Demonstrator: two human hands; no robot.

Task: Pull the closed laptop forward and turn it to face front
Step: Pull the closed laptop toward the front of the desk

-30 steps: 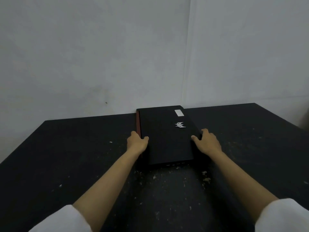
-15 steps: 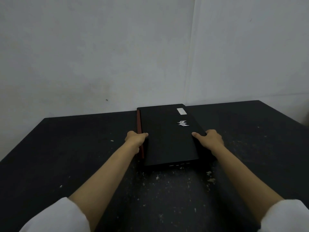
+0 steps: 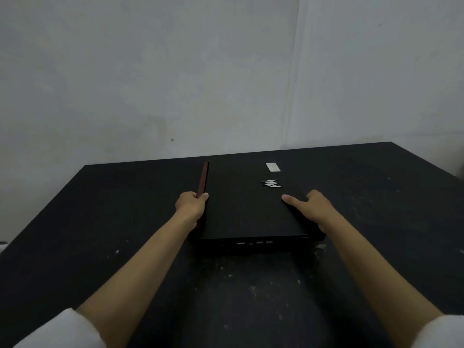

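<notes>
A closed black laptop (image 3: 243, 204) lies on the black table (image 3: 100, 222), its long axis running away from me. It has a silver logo and a pale sticker on the lid, a red strip along its left edge, and ports on the near short side. My left hand (image 3: 192, 205) grips the left red edge, thumb on the lid. My right hand (image 3: 310, 205) holds the right edge, thumb lying across the lid.
The table's far edge meets a plain grey wall (image 3: 175, 84). White specks and scuffs mark the table surface (image 3: 238, 285) in front of the laptop. My white sleeves show at the bottom corners.
The laptop has slid a little toward me and straightened slightly. Both hands stayed on its side edges, the left hand closing tighter on the red edge.
</notes>
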